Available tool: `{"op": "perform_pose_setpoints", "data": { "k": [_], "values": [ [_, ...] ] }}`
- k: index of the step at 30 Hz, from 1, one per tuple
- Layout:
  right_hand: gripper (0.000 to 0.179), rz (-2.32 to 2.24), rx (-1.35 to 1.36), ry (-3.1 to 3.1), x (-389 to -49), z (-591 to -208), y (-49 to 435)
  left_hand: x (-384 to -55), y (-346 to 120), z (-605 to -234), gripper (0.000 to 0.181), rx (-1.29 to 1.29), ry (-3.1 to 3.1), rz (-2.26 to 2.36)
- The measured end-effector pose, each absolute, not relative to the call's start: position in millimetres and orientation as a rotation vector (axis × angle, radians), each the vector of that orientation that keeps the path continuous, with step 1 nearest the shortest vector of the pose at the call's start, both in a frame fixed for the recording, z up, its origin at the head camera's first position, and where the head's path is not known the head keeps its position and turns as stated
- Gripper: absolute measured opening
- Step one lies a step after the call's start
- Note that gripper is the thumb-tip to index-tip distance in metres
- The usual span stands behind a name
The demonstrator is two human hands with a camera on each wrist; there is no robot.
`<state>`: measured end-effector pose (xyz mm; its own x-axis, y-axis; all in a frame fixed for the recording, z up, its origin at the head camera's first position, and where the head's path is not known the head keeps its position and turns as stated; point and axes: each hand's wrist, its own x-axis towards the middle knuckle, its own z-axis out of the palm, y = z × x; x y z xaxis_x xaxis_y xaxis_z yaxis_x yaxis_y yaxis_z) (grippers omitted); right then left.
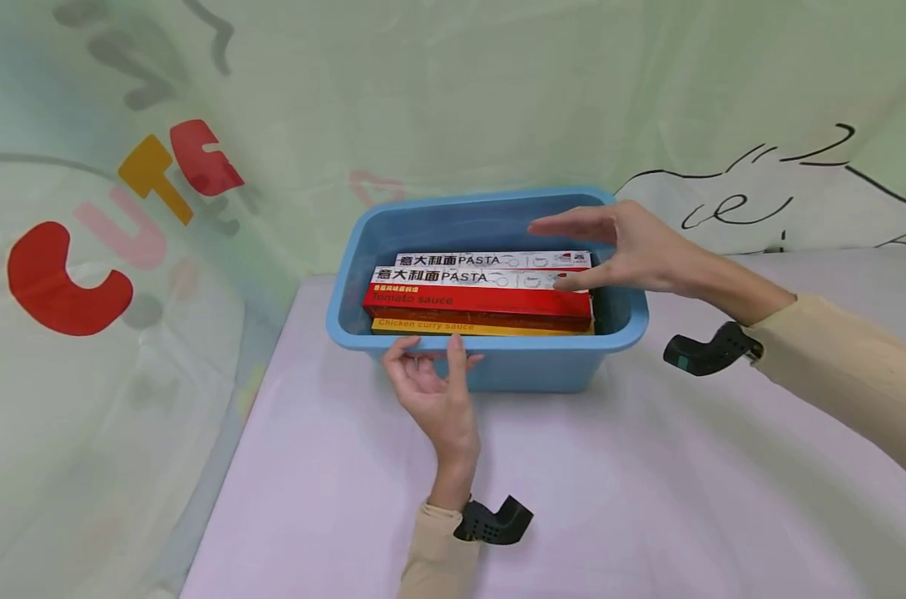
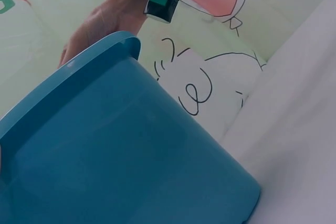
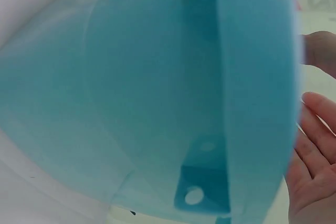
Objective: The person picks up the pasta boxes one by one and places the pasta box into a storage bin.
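A light-blue plastic bin (image 1: 497, 366) stands on the pale cloth near the wall. Inside it lie red pasta boxes with white tops, the front one (image 1: 475, 301) marked "Tomato sauce", and a yellow box (image 1: 415, 325) marked "Chicken curry sauce". My left hand (image 1: 441, 399) grips the bin's front rim, some of its fingers under the edge. Over the right end of the bin is my right hand (image 1: 632, 254), its fingers spread and holding nothing. Its thumb hangs above the pasta box's end; contact I cannot tell. The right wrist view shows that hand's fingers (image 3: 315, 140) above the rim.
A pale lilac cloth (image 1: 610, 499) covers the table. Behind the bin hangs a light green curtain (image 1: 482, 91) with line drawings, and coloured letters are printed on it to the left. Each wrist wears a black camera mount (image 1: 710, 349).
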<state>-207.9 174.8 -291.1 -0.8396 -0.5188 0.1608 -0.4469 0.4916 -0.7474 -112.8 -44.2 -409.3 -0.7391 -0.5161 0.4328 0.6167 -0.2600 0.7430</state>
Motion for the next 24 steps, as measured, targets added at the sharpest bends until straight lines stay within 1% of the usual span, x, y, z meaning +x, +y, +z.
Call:
{"op": "perform_pose_setpoints", "data": {
  "k": [10, 20, 24],
  "values": [
    [0.064, -1.383, -0.880, 2.634, -183.9, -289.2, 183.1, -115.7, -46.5, -409.1, 0.043, -0.120, -1.250, -2.053],
    [0.069, -1.480, -0.853, 2.697, -155.2, -292.7, 198.7, -114.3, -49.9, -410.3, 0.045, -0.111, -1.275, -2.096],
    [0.070, -1.578, -0.918, 2.717, -139.6, -287.5, 204.9, -109.4, -53.0, -408.0, 0.047, -0.094, -1.313, -2.152]
  ]
}}
